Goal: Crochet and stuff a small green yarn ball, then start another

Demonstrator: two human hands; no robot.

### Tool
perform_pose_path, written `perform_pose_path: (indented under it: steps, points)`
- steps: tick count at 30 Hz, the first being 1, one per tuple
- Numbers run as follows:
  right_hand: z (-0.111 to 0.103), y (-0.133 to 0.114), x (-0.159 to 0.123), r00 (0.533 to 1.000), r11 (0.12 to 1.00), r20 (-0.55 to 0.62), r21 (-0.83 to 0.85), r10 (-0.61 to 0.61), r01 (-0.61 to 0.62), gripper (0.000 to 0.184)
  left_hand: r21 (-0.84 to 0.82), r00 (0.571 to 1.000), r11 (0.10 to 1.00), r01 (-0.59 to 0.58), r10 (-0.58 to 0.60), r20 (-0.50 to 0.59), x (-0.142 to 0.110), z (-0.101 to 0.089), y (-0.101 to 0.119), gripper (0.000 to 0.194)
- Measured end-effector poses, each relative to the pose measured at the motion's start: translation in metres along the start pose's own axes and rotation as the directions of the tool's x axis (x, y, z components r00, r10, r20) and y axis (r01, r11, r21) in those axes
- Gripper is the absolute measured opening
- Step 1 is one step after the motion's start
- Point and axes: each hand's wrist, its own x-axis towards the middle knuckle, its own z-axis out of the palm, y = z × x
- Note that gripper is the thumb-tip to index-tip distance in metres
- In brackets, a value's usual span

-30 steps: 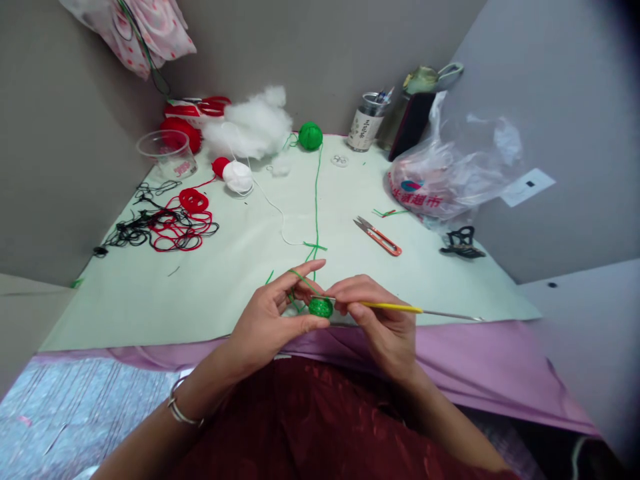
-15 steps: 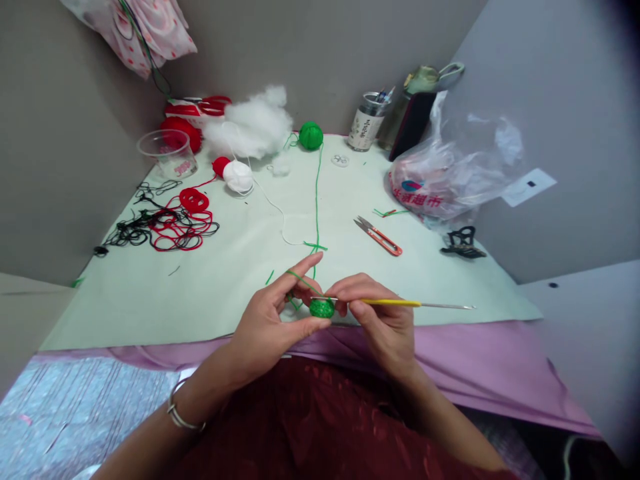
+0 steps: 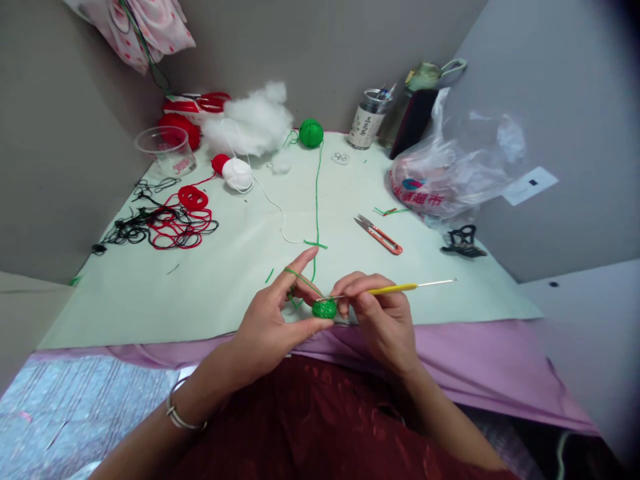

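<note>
My left hand (image 3: 273, 320) pinches a small round green crochet piece (image 3: 325, 309) between thumb and fingers, with green yarn looped over its raised forefinger. That green yarn strand (image 3: 316, 193) runs across the table to a green yarn ball (image 3: 311, 133) at the back. My right hand (image 3: 381, 320) grips a yellow-handled crochet hook (image 3: 395, 289), whose tip meets the top of the green piece. The hook's metal end points right and slightly up.
On the pale green table (image 3: 225, 267) lie orange thread snips (image 3: 380, 235), a tangle of red and black yarn (image 3: 160, 223), a red-and-white piece (image 3: 233, 172), white stuffing (image 3: 250, 123), a clear cup (image 3: 167, 150), a tool jar (image 3: 367, 120) and a plastic bag (image 3: 450, 173).
The right hand has tilted the crochet hook so its far end rises, and both hands with the green piece have shifted slightly right and up.
</note>
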Motion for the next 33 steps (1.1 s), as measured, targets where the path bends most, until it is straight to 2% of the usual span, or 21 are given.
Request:
perform_pose_path:
  steps: [11,17,22,24,25,27,28,29,30,31,33]
  points:
    - [-0.011,-0.012,0.006,0.981,0.999,0.189,-0.002,0.041,-0.041,0.018,0.108,0.999,0.994,-0.008,0.004,0.038,-0.002,-0.003,0.001,0.081]
    - [-0.018,-0.024,0.011,0.953,0.974,0.303,-0.209,-0.025,0.092,0.02,0.169,0.999,0.985,-0.043,0.04,0.022,-0.001,-0.001,0.003,0.08]
    - [-0.023,-0.036,0.016,0.874,0.903,0.485,-0.388,0.032,0.183,0.019,0.283,0.988,0.947,-0.152,0.14,0.062,-0.002,-0.001,-0.006,0.073]
    - [-0.02,-0.035,0.017,0.851,0.826,0.526,-0.482,0.007,0.291,0.017,0.316,0.983,0.931,-0.184,0.175,0.057,0.0,-0.001,-0.012,0.072]
    - [-0.017,-0.034,0.016,0.84,0.755,0.542,-0.535,-0.038,0.379,0.016,0.323,0.982,0.928,-0.186,0.184,0.037,0.001,-0.001,-0.014,0.073]
    - [-0.011,-0.027,0.013,0.803,0.537,0.57,-0.628,-0.175,0.563,0.014,0.298,0.986,0.943,-0.146,0.164,-0.034,0.003,-0.001,-0.016,0.074]
    - [-0.008,-0.023,0.011,0.77,0.411,0.577,-0.654,-0.272,0.635,0.014,0.26,0.988,0.959,-0.112,0.135,-0.072,0.004,0.0,-0.016,0.075]
    - [-0.005,-0.018,0.008,0.738,0.302,0.575,-0.676,-0.353,0.672,0.014,0.208,0.99,0.975,-0.075,0.098,-0.104,0.004,0.0,-0.015,0.075]
    - [-0.002,-0.014,0.006,0.715,0.231,0.574,-0.691,-0.4,0.684,0.014,0.148,0.989,0.988,-0.046,0.066,-0.133,0.004,0.001,-0.013,0.075]
    - [-0.001,-0.01,0.003,0.696,0.181,0.57,-0.702,-0.436,0.688,0.016,0.088,0.987,0.996,-0.021,0.034,-0.154,0.004,0.002,-0.012,0.075]
    - [0.001,-0.006,-0.003,0.689,0.149,0.542,-0.724,-0.481,0.674,0.023,-0.018,0.984,1.0,0.009,-0.012,-0.178,0.001,0.004,-0.009,0.073]
